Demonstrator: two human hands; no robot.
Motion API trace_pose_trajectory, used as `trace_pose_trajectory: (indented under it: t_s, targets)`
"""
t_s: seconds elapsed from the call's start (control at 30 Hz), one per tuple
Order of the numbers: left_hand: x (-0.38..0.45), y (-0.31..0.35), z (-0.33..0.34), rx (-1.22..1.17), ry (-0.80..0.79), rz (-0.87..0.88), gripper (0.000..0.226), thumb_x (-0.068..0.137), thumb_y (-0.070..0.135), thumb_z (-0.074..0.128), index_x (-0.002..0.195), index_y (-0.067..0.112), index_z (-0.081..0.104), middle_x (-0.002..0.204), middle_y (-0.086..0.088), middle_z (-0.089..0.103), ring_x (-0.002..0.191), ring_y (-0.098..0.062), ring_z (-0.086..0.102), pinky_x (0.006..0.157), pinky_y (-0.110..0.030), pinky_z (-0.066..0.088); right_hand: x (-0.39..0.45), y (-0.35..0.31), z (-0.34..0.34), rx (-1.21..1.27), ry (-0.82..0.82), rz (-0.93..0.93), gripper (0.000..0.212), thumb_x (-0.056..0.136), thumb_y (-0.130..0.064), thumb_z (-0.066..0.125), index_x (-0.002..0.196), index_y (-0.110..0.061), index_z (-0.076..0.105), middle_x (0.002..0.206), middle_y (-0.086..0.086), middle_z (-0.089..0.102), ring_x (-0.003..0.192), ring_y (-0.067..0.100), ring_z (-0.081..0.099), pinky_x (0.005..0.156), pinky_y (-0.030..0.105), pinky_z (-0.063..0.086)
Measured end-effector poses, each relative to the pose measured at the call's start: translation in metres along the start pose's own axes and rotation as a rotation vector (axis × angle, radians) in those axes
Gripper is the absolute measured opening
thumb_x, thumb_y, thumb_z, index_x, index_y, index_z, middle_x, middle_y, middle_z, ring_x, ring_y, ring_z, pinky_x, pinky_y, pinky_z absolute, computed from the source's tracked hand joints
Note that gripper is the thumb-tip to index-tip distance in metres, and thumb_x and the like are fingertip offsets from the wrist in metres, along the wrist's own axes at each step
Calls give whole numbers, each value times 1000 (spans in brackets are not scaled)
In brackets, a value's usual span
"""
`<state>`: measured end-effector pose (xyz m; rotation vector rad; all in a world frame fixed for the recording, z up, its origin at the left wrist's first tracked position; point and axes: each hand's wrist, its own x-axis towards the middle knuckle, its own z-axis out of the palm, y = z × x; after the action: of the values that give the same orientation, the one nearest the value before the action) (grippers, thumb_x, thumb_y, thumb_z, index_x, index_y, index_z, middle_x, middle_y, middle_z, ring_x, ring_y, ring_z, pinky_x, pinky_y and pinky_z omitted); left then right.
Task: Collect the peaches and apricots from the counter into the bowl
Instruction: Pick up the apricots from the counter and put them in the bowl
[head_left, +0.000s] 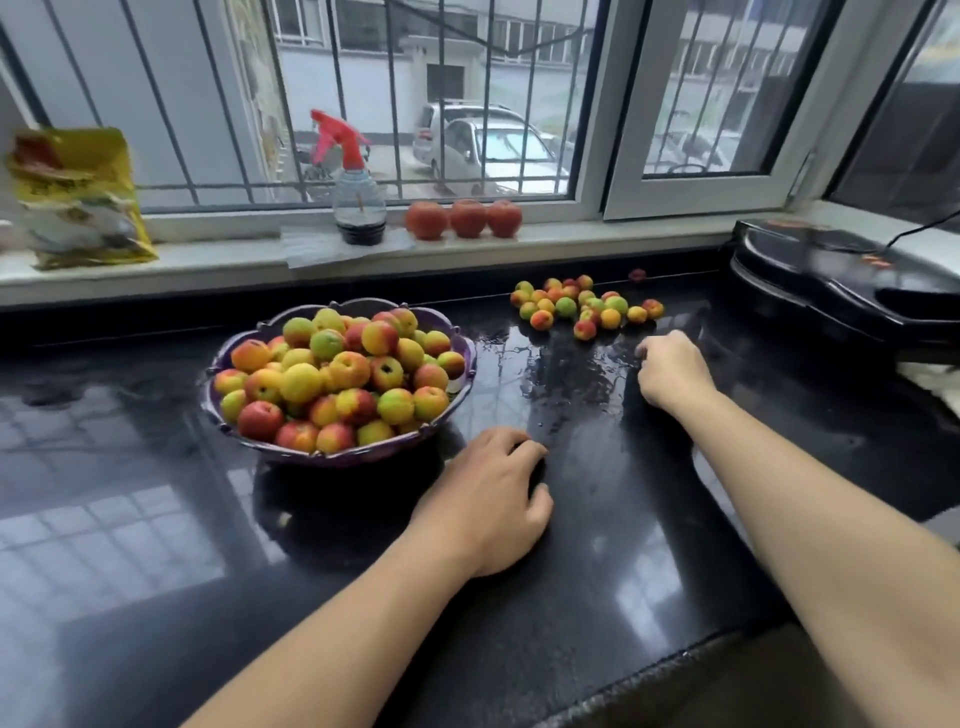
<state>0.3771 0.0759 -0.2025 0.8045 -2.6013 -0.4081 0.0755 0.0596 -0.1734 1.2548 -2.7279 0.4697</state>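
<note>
Right hand (670, 371) fingers (643, 353) curled under, contents hidden; yellow bag (78, 197) print blurred.

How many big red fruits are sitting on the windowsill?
3, in a row right of the spray bottle: left, middle, right. None look hidden.

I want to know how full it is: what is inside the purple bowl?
The purple bowl holds a heap of peaches and apricots rising above its rim. Whatever lies beneath that top layer is covered.
</note>
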Motion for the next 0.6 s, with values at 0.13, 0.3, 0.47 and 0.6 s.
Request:
trace_pose_trajectory:
  t_s: [0.13,0.3,0.47,0.6]
  targets:
    - [-23,8,-19,-46,177,140,35,94,10,59,127,5,69,128,-10,65,119,-29,60,103,-37,49,-40,-77,-23,522,59,-166,26,99,-8,55,118,-11,72,116,11,66,102,26,63,85,30,51]
    - [-69,-30,-62,141,575,265,24,90,11,64,112,8,73,113,-8,69,107,-28,60,93,-39,49,-96,-169,-42,1003,-110,-451,23,101,-12,52,111,-24,68,83,-7,65,58,-1,56,51,17,46]
    - [-95,-80,-79,323,661,59,29,92,22,72,118,11,76,122,-14,66,119,-39,56,101,-55,46,-89,-216,-35,1170,-176,-256,25,105,-20,40,118,-24,61,85,-1,60,66,10,52,54,24,43]
    - [-91,-89,-74,327,655,100,28,94,31,73,115,14,79,119,-11,67,120,-36,55,103,-52,44,-70,-226,-28,1198,-283,-269,26,108,-26,37,122,-24,59,104,-2,60,97,15,59,83,30,52]
